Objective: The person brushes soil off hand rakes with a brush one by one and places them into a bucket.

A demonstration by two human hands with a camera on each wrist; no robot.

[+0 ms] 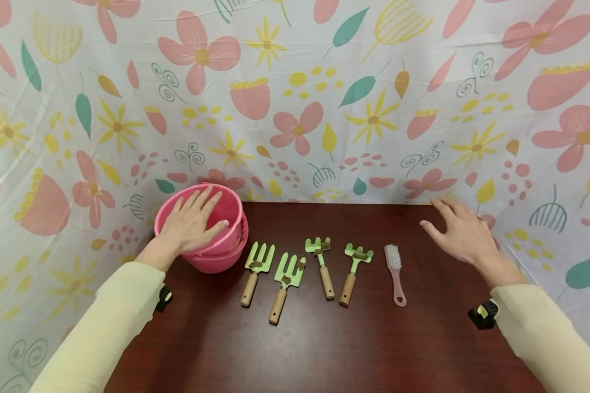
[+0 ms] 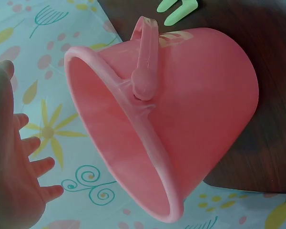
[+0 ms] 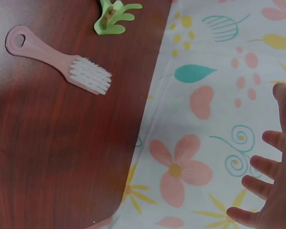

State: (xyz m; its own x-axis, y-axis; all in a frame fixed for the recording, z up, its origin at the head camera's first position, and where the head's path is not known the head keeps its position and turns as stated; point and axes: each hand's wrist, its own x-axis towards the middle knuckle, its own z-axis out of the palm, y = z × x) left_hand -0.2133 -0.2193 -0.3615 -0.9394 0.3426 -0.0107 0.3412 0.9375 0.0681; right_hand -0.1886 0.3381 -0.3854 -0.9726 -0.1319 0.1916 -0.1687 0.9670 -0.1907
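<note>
My left hand point(image 1: 192, 218) hovers over the mouth of a pink bucket point(image 2: 205, 105), fingers spread and holding nothing; the left wrist view shows a gap between hand and rim. At the right my right hand point(image 1: 464, 232) is raised with straight fingers, nothing in it. Nearest to it lies a pink brush point(image 1: 395, 275) with white bristles, bristles up. Left of the brush are two small green hand rakes point(image 1: 351, 273) point(image 1: 323, 270) and two green garden forks point(image 1: 257, 273) point(image 1: 286, 286), all with wooden handles and brown smudges on their heads.
The dark wooden table point(image 1: 334, 349) carries all the tools. A floral cloth point(image 1: 295, 158) hangs along its back and both sides. The bucket stands at the table's back left corner, and what looks like a second rim shows beneath its upper one.
</note>
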